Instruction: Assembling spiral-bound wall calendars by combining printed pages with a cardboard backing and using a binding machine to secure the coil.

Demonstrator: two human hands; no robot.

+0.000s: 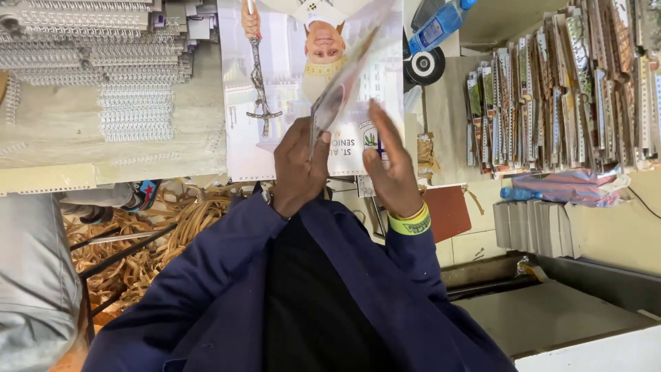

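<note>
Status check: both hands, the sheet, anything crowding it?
Left hand pinching clear plastic sheet, lifted on edge. Right hand flat against its side. Printed poster underneath; spiral binding coils left, apart.

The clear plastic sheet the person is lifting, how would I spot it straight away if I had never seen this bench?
Find the big printed poster lying on the pale workbench, just above the person's dark blue sleeves. Over its lower edge the left hand pinches a thin sheet that rises edge-on, with the right hand open beside it. Unlike the flat, opaque poster, it is see-through, glossy and curled upward.
</note>
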